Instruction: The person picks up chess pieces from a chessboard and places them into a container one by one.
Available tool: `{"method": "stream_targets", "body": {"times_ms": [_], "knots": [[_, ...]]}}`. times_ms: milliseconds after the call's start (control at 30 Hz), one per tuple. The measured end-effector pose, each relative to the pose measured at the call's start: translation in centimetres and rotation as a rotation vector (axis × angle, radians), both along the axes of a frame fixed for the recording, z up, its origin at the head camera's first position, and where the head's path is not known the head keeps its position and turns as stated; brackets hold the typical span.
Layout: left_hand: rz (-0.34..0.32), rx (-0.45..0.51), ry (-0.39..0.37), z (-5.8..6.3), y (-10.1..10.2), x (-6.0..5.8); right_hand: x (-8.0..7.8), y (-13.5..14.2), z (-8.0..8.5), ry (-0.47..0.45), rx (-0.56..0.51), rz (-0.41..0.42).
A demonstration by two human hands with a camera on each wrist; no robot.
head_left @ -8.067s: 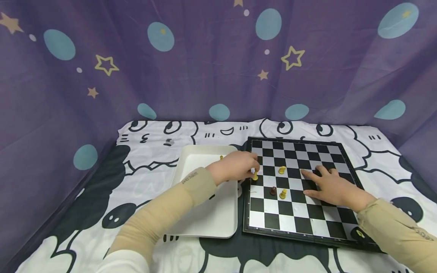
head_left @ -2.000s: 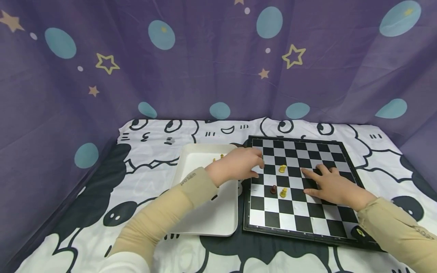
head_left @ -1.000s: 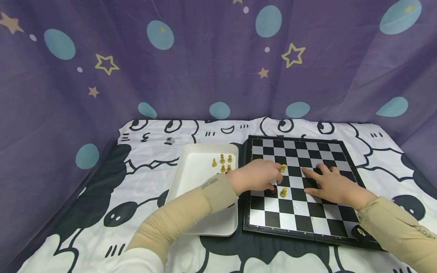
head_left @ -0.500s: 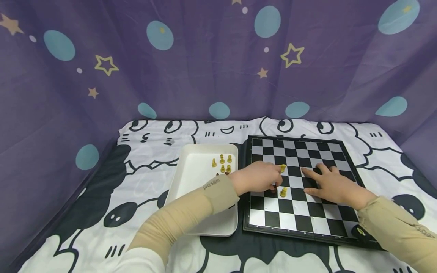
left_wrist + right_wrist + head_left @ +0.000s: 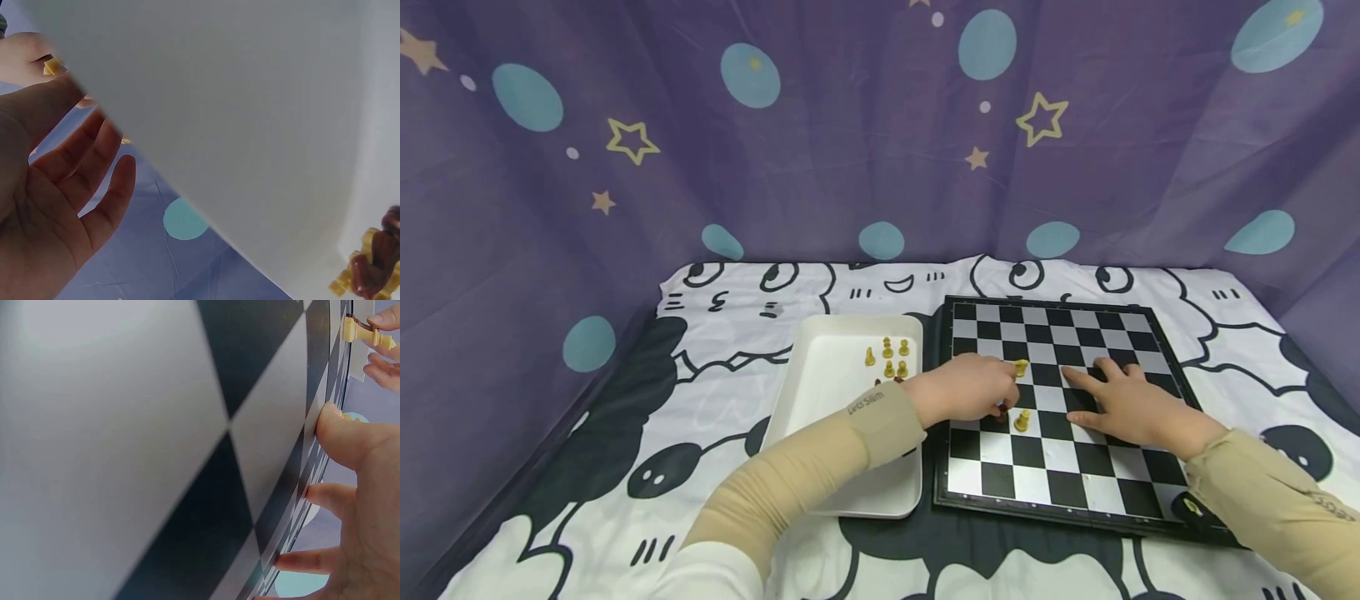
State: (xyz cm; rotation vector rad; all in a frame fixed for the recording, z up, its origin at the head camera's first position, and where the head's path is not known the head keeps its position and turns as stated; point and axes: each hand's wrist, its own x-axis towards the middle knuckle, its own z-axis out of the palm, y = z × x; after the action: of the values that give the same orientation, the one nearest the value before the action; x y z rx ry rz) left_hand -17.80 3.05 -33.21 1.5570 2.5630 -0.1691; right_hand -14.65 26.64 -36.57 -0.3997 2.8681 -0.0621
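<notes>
On the left part of the black-and-white chessboard [image 5: 1028, 489], my left hand [image 5: 973, 387] pinches a dark red chess piece [image 5: 1002, 414] between thumb and fingers, which partly cover it. Just right of that stands a yellow chess piece [image 5: 1022, 421]. Another yellow piece, knight-like in outline [image 5: 1021, 367], is beyond the fingertips. My right hand [image 5: 1135, 412] rests on the right part of the board with its fingers spread and holds nothing. In the right wrist view, its fingertips [image 5: 328, 415] meet the squares.
Left of the board lies a white tray [image 5: 820, 367], under my left forearm. Several yellow chess pieces [image 5: 888, 350] stand at its far right, with dark red ones [image 5: 898, 381] partly hidden by the sleeve. A round black patch [image 5: 1191, 508] marks the board's near right corner.
The yellow piece earlier held at the board's left edge is gone from there. My left hand has moved right and nearer, onto the dark red piece. The right hand stays put.
</notes>
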Motion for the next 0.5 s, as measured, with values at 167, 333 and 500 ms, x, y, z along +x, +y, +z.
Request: {"method": "stream_targets", "body": {"times_ms": [167, 333, 500], "knots": [[-0.003, -0.005, 0.006, -0.02, 0.00, -0.04, 0.06, -0.03, 0.02, -0.004, -0.005, -0.003], [-0.010, 0.011, 0.007, 0.22, -0.12, -0.03, 0.11, -0.11, 0.08, -0.007, -0.009, -0.004], [-0.004, 0.048, 0.014, 0.87, -0.42, 0.04, 0.10, -0.12, 0.16, -0.003, -0.004, -0.003]]}}
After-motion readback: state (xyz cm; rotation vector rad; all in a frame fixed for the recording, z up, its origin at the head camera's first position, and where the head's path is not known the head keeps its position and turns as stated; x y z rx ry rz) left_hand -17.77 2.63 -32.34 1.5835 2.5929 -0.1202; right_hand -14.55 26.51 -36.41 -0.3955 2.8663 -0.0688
